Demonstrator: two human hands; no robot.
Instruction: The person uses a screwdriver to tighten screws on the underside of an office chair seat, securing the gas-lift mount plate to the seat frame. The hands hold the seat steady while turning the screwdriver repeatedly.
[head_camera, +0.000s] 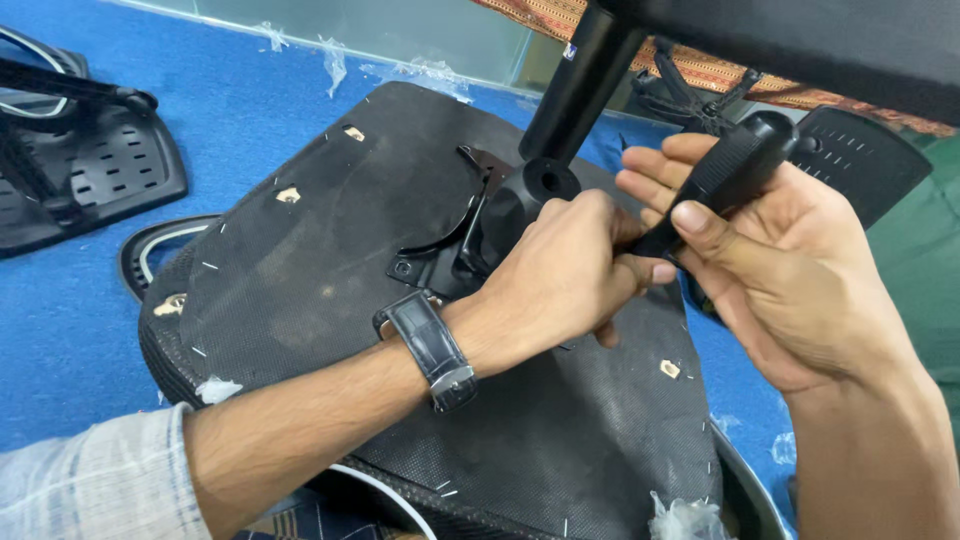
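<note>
An upturned office chair seat (400, 330) is seen from above, lying bottom-up on a blue floor covering (230, 100). Its underside is covered in thin black cloth, held down along the edges by many small staples, with a few pale patches where the cloth is torn.

Near the far middle of the seat, a black metal plate (440, 262) is fixed, and a black tube (580, 85) rises from it out of the top of the view. The left hand (560, 280), with a dark watch (428, 350) on the wrist, is closed down by the plate, its fingertips hidden, so what it pinches cannot be told; possibly a screw or the tool's tip. The right hand (770, 260) is wrapped firmly around the ribbed black handle of a screwdriver (725, 180), which slants down toward the left hand and the plate.

As to progress, the plate is already seated on the underside and the tube already stands in it. Fastening appears to be under way. How many screws are in cannot be judged, since the hands cover that part.

Around the seat, more black chair parts are laid out: a perforated plastic piece (110, 170) at the left and another perforated plastic piece (870, 160) at the right. Scraps of clear plastic wrap (335, 60) lie along a pale wall base at the top, and a patterned red cloth (700, 65) is visible behind.
</note>
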